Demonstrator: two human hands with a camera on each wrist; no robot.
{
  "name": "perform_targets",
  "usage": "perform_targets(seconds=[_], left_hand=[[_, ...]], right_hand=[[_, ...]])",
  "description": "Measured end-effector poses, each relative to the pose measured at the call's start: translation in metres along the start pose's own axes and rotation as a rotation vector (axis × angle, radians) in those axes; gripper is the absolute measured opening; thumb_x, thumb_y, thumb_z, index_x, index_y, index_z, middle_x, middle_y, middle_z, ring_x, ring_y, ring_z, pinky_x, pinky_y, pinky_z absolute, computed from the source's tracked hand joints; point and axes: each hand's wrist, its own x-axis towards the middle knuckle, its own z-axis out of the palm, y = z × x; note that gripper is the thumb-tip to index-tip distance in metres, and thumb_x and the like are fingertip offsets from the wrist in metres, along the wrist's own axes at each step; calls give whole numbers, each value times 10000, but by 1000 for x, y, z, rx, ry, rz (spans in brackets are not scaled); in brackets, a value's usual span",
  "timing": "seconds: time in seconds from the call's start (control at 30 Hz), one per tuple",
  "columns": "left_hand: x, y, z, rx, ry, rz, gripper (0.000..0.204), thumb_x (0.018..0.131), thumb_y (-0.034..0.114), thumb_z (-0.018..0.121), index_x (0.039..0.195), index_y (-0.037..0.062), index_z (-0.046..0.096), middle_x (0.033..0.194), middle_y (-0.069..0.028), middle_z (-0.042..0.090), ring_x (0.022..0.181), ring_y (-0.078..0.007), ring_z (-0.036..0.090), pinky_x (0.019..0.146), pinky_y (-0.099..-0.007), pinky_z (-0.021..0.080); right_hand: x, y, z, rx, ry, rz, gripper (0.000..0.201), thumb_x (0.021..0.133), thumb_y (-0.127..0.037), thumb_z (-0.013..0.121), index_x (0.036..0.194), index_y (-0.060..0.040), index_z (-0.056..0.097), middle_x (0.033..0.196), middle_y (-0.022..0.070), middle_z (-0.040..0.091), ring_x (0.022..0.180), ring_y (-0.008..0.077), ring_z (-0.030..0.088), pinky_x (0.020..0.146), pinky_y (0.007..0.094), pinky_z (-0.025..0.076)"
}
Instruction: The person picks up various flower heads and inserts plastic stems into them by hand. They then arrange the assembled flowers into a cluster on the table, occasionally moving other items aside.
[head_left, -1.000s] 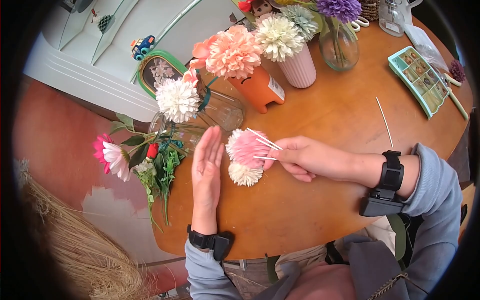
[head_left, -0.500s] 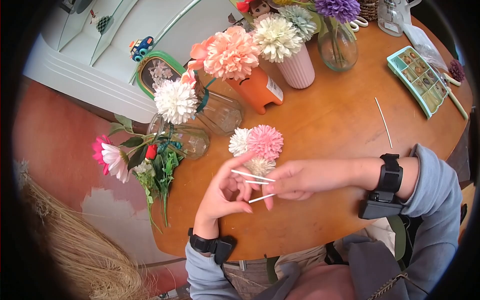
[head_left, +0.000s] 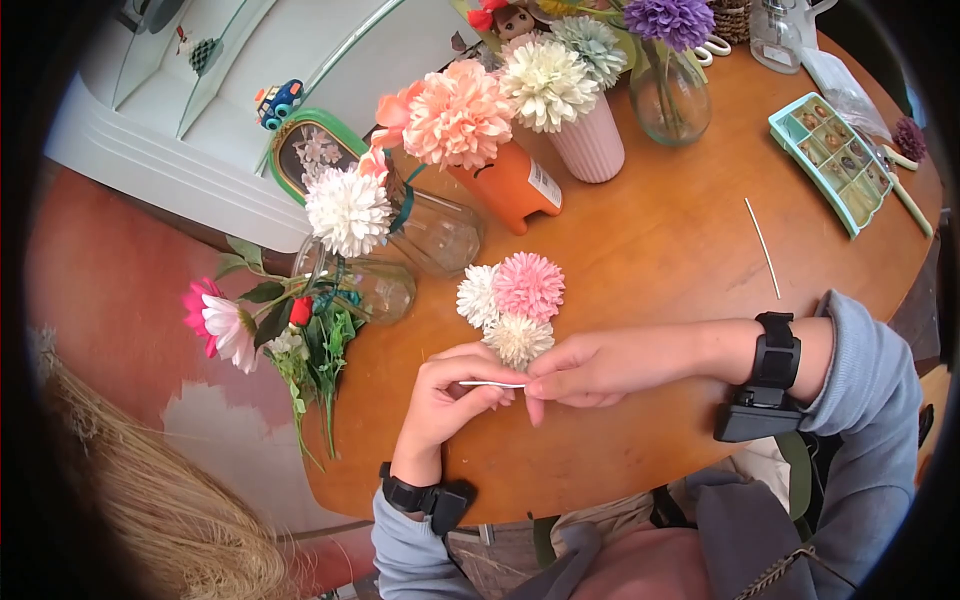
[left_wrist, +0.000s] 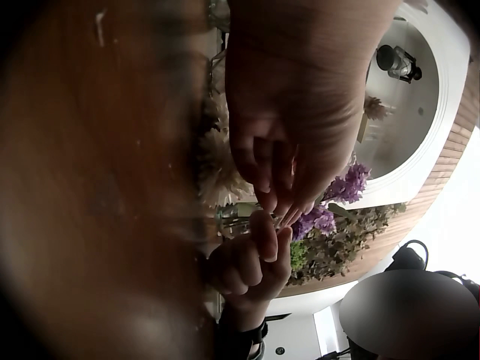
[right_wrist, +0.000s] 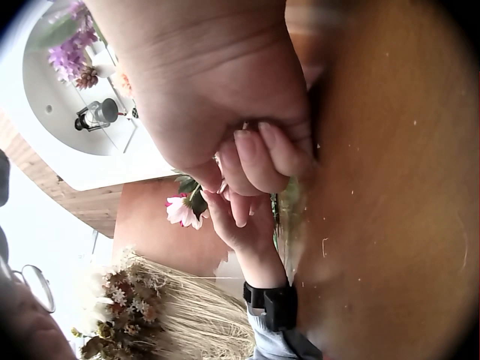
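Observation:
Thin white sticks (head_left: 492,384) lie close together between the two hands, over the table's front part. With thumb and fingers, the right hand (head_left: 590,372) pinches their right ends. The left hand (head_left: 447,392) has its fingers curled about their other ends, thumb below. Both hands' fingertips meet in the left wrist view, where the right hand (left_wrist: 251,262) shows past the left palm. Just beyond the hands sit three pompom flower heads: a white one (head_left: 478,296), a pink one (head_left: 530,286) and a cream one (head_left: 519,342).
Another thin stick (head_left: 762,248) lies on the table (head_left: 660,250) at right. Behind it is a divided teal tray (head_left: 838,165). Flowers stand in an orange pot (head_left: 512,190), a pink vase (head_left: 588,140) and a glass vase (head_left: 670,100). Leafy stems (head_left: 320,350) lie at the left edge.
The right hand has drawn the sticks back from the flower heads towards the person. The left hand has come in and closed its fingers about them; the spread sticks now lie together.

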Motion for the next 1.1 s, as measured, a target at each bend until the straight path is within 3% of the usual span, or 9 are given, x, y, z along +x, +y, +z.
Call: perform_targets(seconds=[0.2,0.47,0.57,0.67,0.87,1.1], left_hand=[[-1,-1,0,-62,77,-7,163,851,70,613,958,-40,669,829,-109,617,717,-157,618,611,-244,490],[-1,1,-1,-378,40,-31,537,955,396,427,1003,-95,639,841,-154,614,794,-229,623,709,-322,490],[-3,-2,-2,-384,-24,-33,473,940,363,477,1001,-72,652,847,-148,626,810,-223,622,732,-327,485],[-3,-7,-6,-177,-127,-39,390,903,314,559,988,-51,666,856,-139,642,809,-210,625,734,-319,489],[-4,-7,-4,-289,-57,-88,212,802,115,689,946,-40,677,866,-132,654,799,-200,646,696,-276,500],[-4,-7,-4,-234,23,-32,202,759,30,710,943,-46,674,847,-130,655,773,-198,653,671,-267,515]], right_hand=[[3,4,2,-33,30,-28,276,973,-280,401,951,-52,555,551,-76,293,452,41,255,409,227,207],[2,-2,1,-26,60,-7,272,965,-290,430,922,-62,573,557,-82,296,461,39,257,419,220,208],[3,1,1,-46,55,-12,264,958,-298,447,925,-76,587,567,-82,311,473,34,268,423,216,212],[2,-1,3,-102,51,-31,263,954,-306,459,925,-87,601,581,-82,330,490,29,286,433,212,220],[1,-1,1,-124,59,-33,241,947,-271,457,918,-84,607,588,-82,341,503,26,297,442,206,229],[2,2,0,-33,34,-26,270,974,-260,390,884,-66,554,564,-80,301,476,41,263,424,221,218]])
